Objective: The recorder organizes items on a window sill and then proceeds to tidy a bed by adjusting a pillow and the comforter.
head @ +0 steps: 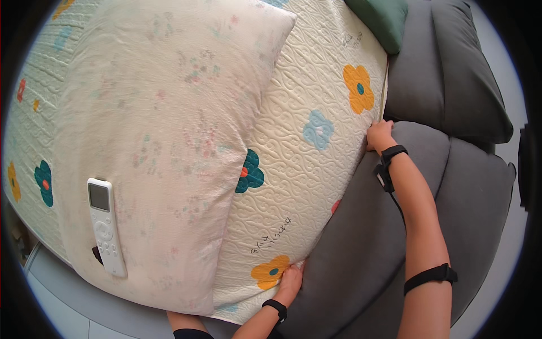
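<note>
A cream quilted bed cover [292,169] with printed flowers lies over the mattress along a grey padded headboard [372,237]. My left hand [292,277] is closed on the cover's edge beside an orange flower, its fingertips tucked down against the headboard and hidden. Farther up the same edge, my right hand [380,132] grips the cover with bent fingers, close to the gap between two headboard cushions. Part of that grip is also out of sight. Each wrist wears a black strap; the right one carries a small device with a cable.
A pale floral pillow [169,127] covers much of the bed, with a white remote control [106,229] lying on it. Another grey cushion [457,72] and a green pillow [381,23] are at the upper right. A bare limb with black cloth [190,332] shows at the bottom.
</note>
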Available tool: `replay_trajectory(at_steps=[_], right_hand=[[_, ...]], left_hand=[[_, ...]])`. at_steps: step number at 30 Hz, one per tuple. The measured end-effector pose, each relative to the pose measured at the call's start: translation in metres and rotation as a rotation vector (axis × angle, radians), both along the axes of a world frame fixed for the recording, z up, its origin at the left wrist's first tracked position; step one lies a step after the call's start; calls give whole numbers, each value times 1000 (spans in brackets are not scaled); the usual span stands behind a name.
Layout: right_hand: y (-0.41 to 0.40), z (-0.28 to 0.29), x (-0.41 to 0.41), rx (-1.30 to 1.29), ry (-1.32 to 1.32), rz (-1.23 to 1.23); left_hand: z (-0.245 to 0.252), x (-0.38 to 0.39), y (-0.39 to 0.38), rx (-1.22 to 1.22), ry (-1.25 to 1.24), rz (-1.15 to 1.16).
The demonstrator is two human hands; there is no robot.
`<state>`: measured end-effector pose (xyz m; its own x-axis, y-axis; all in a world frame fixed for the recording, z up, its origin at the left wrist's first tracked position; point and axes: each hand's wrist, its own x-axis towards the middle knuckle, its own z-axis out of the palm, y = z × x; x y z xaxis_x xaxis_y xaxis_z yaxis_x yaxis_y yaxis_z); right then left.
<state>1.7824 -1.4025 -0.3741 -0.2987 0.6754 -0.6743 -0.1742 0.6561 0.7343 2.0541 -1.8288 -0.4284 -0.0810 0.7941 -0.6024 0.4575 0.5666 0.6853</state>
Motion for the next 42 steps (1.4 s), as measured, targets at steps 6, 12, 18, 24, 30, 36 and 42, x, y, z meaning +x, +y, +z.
replay_trajectory(at_steps=[6, 12, 18, 24, 30, 36, 42], right_hand=[[36, -4, 11, -167, 32, -45], [26, -12, 13, 21, -144, -146], [22, -12, 7, -44, -26, -17], [-12, -14, 43, -107, -62, 249], [-120, -12, 41, -335, -463, 61], [-133, -23, 81, -243, -364, 151], [-286, -48, 145, -357, -808, -183]], left_hand=[[10, -12, 3, 44, 113, 52], [14, -20, 6, 31, 84, -133], [13, -20, 3, 56, 168, -142], [17, -22, 7, 58, 127, -83], [23, -36, 4, -50, -178, 422], [-3, 1, -5, 258, 7, 438], [20, -34, -24, 412, 190, 139]])
